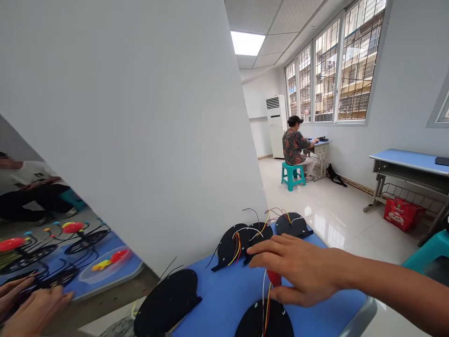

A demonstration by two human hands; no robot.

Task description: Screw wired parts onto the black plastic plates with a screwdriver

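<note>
My right hand (298, 269) reaches in from the right over a blue tabletop (217, 290), palm down, thumb and fingers apart. Beneath it shows a red object (274, 277), mostly covered by the hand; I cannot make out its kind or whether the hand touches it. Just below the thumb lies a black round disc (264, 320) with white, yellow and red wires. Beyond the fingertips sit more black discs with thin wires, one (233, 245) near the wall and another (293, 224) at the far edge. A larger black disc (171, 297) lies to the left. My left hand is out of view.
A white wall (168, 140) borders the table. Left of it, another person's hands (38, 304) work at a second blue table with red-and-black models and a clear bowl (105, 267). Farther off, a person (293, 142) sits on a green stool (293, 175). Another desk (414, 159) stands right.
</note>
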